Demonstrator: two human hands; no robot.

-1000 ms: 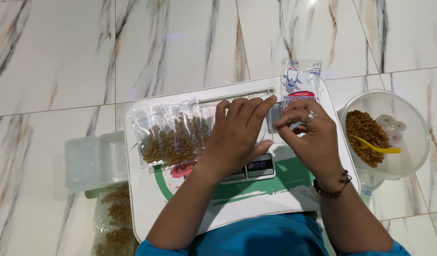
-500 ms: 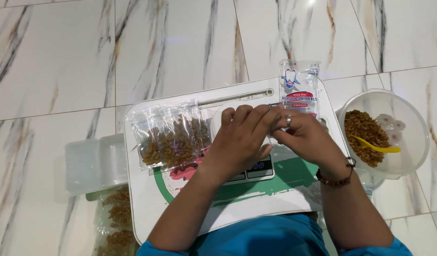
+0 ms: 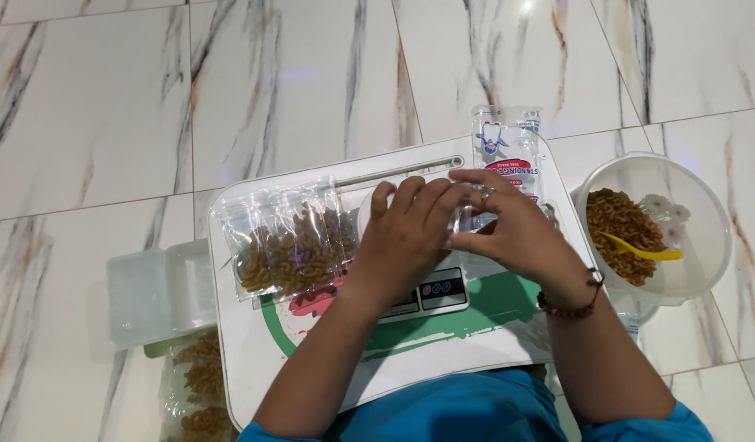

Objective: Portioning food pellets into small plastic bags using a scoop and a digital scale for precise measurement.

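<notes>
Over the white lap tray [image 3: 238, 360] and its small scale [image 3: 431, 293], our left hand [image 3: 406, 237] and right hand [image 3: 513, 233] close together on a clear pouch [image 3: 463, 219]. Just left lie filled snack packets [image 3: 291, 241]. Beyond, empty printed pouches [image 3: 508, 151]; right, a bowl [image 3: 705, 245] holding a yellow spoon [image 3: 644, 250].

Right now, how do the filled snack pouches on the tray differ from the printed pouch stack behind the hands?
The filled snack pouches hold brown curled snacks; the printed pouch stack looks empty and flat. The filled pouches lie in an overlapping row at the tray's left side, away from both hands; the stack lies at its far right edge, just beyond the right hand. The stack shows red and blue print; none is visible on the filled ones. Both are clear plastic.
</notes>
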